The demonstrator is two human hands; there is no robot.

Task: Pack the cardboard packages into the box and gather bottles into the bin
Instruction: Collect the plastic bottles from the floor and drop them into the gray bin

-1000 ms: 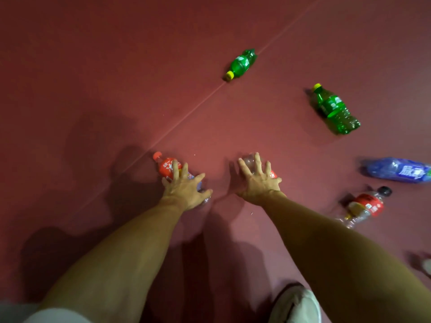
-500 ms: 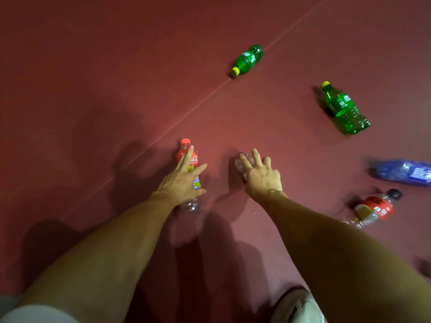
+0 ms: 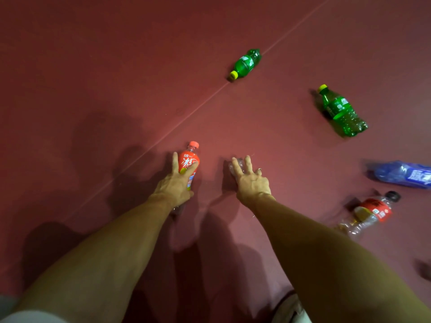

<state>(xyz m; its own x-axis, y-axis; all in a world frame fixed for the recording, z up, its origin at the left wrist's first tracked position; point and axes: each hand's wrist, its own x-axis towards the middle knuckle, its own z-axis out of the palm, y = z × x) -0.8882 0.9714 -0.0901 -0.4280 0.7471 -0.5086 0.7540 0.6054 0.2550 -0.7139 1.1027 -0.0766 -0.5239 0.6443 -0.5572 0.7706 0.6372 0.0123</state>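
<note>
- Dark red floor (image 3: 93,66), crossed by a thin seam (image 3: 163,136), carries every bottle. No bin or box is in view.
- Landmark: red-capped bottle (image 3: 190,159), lying flat, long axis pointing away from the person, cap at the far end.
- Left hand (image 3: 175,185) holds the landmark from above, fingers spread along the label and thumb against its right flank.
- Right hand (image 3: 250,183) sits just right of the landmark, splayed fingers draped over a clear bottle (image 3: 233,167). That bottle is mostly hidden, so grip closure cannot be confirmed.
- Far green bottle (image 3: 246,62) and near green bottle (image 3: 340,113) lie beyond and right of the landmark.
- Blue bottle (image 3: 403,173) and black-capped bottle (image 3: 370,212) lie far right of the landmark, nearer the right arm.
- Judgement: each hand is placed to lift the bottle directly beneath it.
</note>
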